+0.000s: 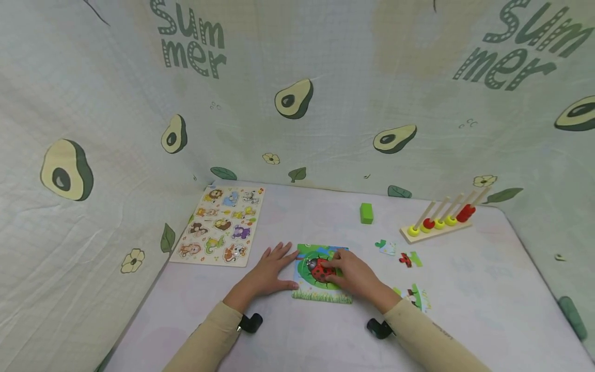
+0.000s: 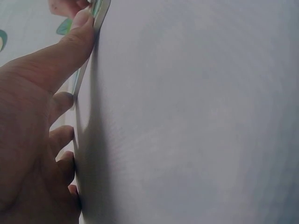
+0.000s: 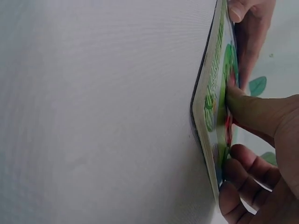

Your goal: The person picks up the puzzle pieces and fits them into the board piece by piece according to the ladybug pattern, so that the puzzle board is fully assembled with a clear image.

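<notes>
A ladybug jigsaw puzzle (image 1: 309,295) in a flat tray lies in front of me, printed with a red ladybug, green leaf and grass. My left hand (image 1: 268,273) is spread flat at its left side, thumb and index fingertip touching the edge. Over the right half, my right hand (image 1: 357,276) sets its thumb and index fingertip on the ladybug, with its other fingers bent at the right edge in the right wrist view. Whether it pinches a separate piece is hidden. Loose jigsaw pieces (image 1: 411,259) lie to the right, some partly behind the right forearm.
An animal peg puzzle board (image 1: 241,248) lies at the left. A green block (image 1: 366,213) stands toward the back. At the back right is a wooden bead stacker (image 1: 420,236) with slanting rods and red and yellow beads. Printed cloth hangs behind and beside the table.
</notes>
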A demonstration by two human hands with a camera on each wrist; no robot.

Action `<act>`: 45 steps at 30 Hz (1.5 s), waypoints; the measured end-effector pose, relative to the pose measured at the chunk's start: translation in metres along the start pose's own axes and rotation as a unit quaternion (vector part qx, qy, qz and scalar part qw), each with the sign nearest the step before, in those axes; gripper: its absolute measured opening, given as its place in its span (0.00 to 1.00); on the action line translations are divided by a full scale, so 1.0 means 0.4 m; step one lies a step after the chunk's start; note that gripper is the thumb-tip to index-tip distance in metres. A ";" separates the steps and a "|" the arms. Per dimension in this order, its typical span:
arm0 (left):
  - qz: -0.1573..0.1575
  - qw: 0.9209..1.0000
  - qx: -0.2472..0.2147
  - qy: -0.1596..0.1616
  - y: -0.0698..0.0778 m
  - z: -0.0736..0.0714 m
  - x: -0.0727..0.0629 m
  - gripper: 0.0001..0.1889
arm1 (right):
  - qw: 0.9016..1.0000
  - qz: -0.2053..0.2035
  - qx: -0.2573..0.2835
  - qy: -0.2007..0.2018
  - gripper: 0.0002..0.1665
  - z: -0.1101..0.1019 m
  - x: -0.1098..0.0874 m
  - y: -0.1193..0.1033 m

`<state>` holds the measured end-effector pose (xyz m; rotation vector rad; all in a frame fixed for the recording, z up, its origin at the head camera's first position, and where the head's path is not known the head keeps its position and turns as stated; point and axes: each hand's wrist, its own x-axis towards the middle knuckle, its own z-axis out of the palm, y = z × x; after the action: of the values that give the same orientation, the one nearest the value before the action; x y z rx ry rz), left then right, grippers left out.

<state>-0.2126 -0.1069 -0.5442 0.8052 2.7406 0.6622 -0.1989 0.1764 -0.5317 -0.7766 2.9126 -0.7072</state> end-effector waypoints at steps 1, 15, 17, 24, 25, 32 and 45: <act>0.000 1.000 -0.001 0.000 0.000 0.000 0.000 0.48 | 1.000 0.002 0.001 -0.003 0.22 0.000 0.000 0.000; 0.003 1.000 -0.004 0.002 -0.005 0.005 0.003 0.48 | 0.998 0.028 0.056 -0.002 0.18 -0.038 -0.026 0.055; 0.002 1.000 -0.003 0.001 -0.004 0.005 0.003 0.48 | 0.997 0.039 0.058 0.011 0.18 -0.050 -0.039 0.074; -0.001 1.000 0.001 -0.003 0.000 0.003 0.000 0.48 | 0.993 0.098 0.048 0.046 0.16 -0.098 -0.091 0.150; -0.001 1.000 0.001 -0.003 0.001 0.002 0.000 0.48 | 0.992 0.104 0.046 0.049 0.16 -0.105 -0.098 0.161; 0.002 1.000 0.003 0.000 0.003 -0.001 -0.001 0.48 | 0.988 0.139 0.035 0.060 0.17 -0.153 -0.145 0.222; 0.009 1.000 0.003 0.002 0.002 -0.002 -0.001 0.48 | 0.973 0.222 0.018 0.062 0.24 -0.192 -0.205 0.295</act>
<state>-0.2121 -0.1069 -0.5432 0.8307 2.7442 0.6594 -0.1940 0.3388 -0.5211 -0.0631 3.0054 -0.7745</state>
